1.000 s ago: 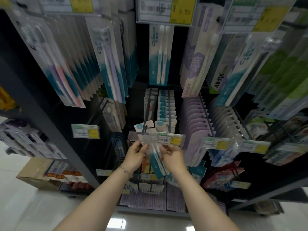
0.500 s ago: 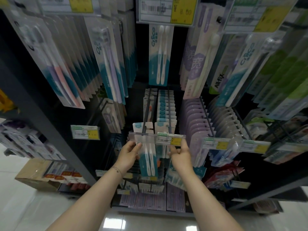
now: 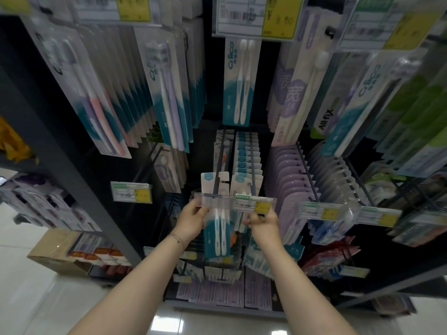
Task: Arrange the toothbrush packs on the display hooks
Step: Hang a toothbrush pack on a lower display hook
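Hands up at the middle row now. Left hand is clamped on the toothbrush pack, thumb and fingers pinching its left edge. That makes sense: the grip steadies the long card so it hangs straight.

The pack's white header sits up on the display hook. The black rod runs through its slot, right behind the clear label strip at the hook's front end. So the pack looks threaded on, foremost on that hook, and I'd call this settling it rather than loading it.

Right hand is just beside it, fingers curled beneath the yellow-and-white price label. Whether it grips the label holder, a pack behind, or nothing at all, I cannot tell from here. My guess is it's steadying that label out of the card's way.

Tight quarters all round. Teal packs crowd the next hook to the right, with lilac packs beyond those. The upper row's long packs dangle overhead. That clear strip is the real obstacle, sitting square across the hook tip. Down on the floor to the left sits a cardboard box.
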